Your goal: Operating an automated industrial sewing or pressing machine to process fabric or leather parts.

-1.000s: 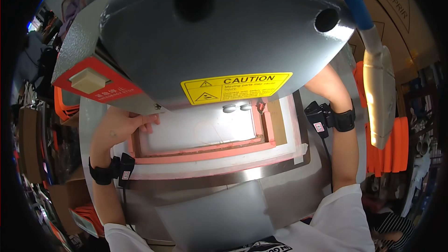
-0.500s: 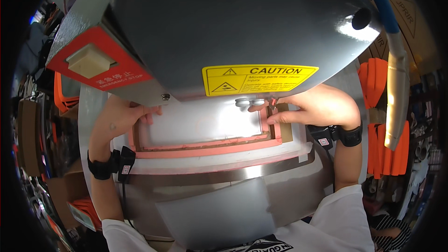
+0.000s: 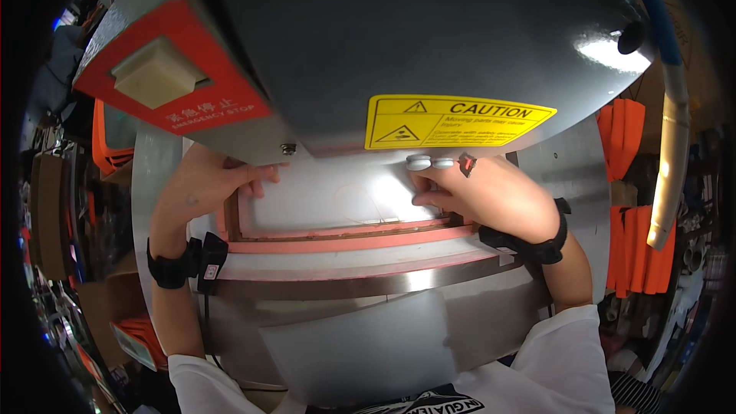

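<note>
Your view is mostly filled by a big grey machine head (image 3: 399, 38) overhead, glare spot on its upper right. Red panel with a beige push button (image 3: 157, 75) on its left face, yellow warning label (image 3: 452, 120) on the front. Blue hose running into a pale tube (image 3: 668, 146) hangs down the right side. Orange crates (image 3: 635, 207) stacked to your right, another orange crate (image 3: 107, 146) on the left. Cardboard boxes (image 3: 92, 307) low left. Surroundings are dim and cluttered; details out at the rim are too dark to tell.
</note>
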Demonstrator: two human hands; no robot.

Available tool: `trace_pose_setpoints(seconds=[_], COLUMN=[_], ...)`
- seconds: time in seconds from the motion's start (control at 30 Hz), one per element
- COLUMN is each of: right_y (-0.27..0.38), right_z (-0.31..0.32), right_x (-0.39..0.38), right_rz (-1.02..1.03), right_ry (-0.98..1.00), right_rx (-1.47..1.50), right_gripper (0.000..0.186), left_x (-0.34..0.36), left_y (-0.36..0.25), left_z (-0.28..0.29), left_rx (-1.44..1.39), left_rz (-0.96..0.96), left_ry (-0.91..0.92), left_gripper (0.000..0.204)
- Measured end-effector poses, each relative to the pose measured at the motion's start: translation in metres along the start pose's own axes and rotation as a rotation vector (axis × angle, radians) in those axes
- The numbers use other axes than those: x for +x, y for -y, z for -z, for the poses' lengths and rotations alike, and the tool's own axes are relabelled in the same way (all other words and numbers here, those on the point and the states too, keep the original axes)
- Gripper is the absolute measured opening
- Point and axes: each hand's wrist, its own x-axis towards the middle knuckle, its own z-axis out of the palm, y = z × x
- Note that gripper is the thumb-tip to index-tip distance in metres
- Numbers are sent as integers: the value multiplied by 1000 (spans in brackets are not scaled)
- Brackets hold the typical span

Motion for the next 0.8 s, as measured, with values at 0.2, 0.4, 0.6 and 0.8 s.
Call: trace_pose_setpoints(seconds=[0.2,0.4,0.6,0.8], right_y=[3,1,8,7], right_z=[0,9,13,14], right_x=[-1,-6,0,1], right_rz=[-3,-144,-173,-188], right_ry=[106,239,270,279], right_rx=[93,209,248,258], right_gripper=[21,18,19,18], left_x=[-1,-10,-14,-32], left_y=[9,10,7,11], left_z=[2,10,-2,-17], left_rx=[64,278,546,823], left_rz=[7,-27,-58,-194], left_ry=[-48,-32,-79,-245], left_gripper=[28,57,62,24])
